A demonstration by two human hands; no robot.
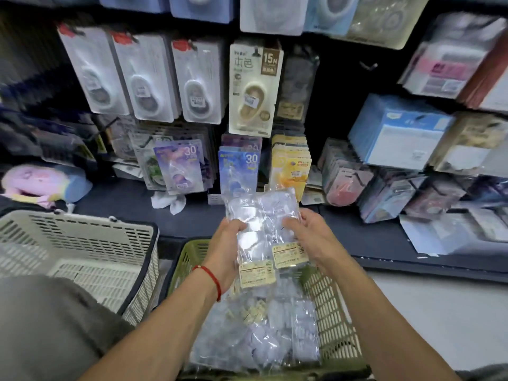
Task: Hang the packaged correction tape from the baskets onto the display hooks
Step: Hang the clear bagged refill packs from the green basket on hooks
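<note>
Both hands, left hand (229, 237) and right hand (308, 232), grip a clear packet of correction tape (264, 229) by its sides above the green basket (334, 325). Its long axis points away toward the display hooks (368, 66). Glare blurs its contents, seemingly several pieces.

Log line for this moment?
stage: lifting | left hand + right hand: grip packs | over green basket | hung: no

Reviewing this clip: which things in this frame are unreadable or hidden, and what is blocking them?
- Head view: contents of the clear packets gripped by the left hand and right hand; glare and blur hide them.
- Their yellow labels: text too small.
- The green basket floor: covered by bagged stock.
- Top-row packages: cut off by the upper edge.
</note>
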